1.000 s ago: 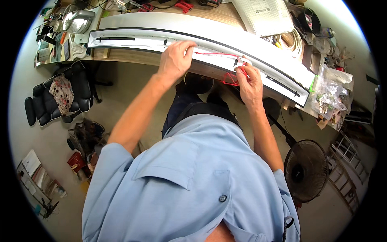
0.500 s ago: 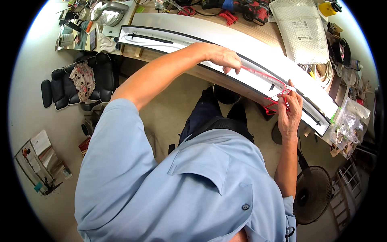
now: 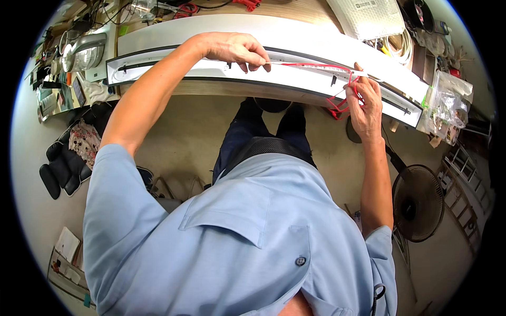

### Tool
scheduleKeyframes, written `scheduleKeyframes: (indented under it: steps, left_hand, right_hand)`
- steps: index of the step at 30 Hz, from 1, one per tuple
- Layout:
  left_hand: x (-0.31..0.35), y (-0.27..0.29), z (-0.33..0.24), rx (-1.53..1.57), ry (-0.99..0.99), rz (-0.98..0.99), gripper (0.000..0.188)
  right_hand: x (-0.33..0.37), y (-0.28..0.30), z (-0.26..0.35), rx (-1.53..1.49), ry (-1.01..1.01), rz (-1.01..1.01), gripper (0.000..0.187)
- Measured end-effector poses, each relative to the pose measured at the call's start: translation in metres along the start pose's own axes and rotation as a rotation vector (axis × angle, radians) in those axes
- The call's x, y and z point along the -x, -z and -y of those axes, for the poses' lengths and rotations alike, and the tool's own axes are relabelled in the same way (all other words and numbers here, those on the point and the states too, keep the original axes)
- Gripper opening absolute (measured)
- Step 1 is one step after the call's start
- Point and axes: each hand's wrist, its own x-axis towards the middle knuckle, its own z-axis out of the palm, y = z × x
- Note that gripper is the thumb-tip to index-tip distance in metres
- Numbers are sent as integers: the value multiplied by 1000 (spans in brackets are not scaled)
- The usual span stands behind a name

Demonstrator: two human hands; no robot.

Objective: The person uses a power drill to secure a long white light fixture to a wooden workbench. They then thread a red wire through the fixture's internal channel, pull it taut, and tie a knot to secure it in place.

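Note:
A long white trough with thin black edges (image 3: 211, 72) lies along the near side of the workbench. Over its middle, my left hand (image 3: 243, 51) is closed in a pinch on the whitish end of a thin red wire (image 3: 311, 65). The wire runs taut to the right, then bends down into loose loops at my right hand (image 3: 366, 108). That hand is closed around the wire's bunched part, near the trough's right portion. Inside the trough are a long black strip (image 3: 138, 67) at the left and a small black clip (image 3: 333, 80).
Beyond the trough lies a wide white panel (image 3: 295, 37). Bubble wrap (image 3: 369, 18) and a coil of pale cable (image 3: 403, 47) sit at the back right; clear plastic bags (image 3: 448, 100) crowd the right corner. A fan (image 3: 419, 203) stands at right, a black chair (image 3: 68, 163) at left.
My view has shifted, so the bench sits higher and farther left. My left hand has drawn leftward from the right hand, and the red wire between them looks longer and straighter.

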Motion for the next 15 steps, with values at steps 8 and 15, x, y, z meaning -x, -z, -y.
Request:
scheduleKeyframes:
  steps: [8, 15]
  left_hand:
    - [-1, -20, -7, -145, -67, -251, 28]
    - [-5, -28, 3, -307, -145, -439, 26]
  right_hand:
    - [6, -3, -10, -80, -74, -15, 8]
    - [18, 12, -14, -226, -482, -92, 20]
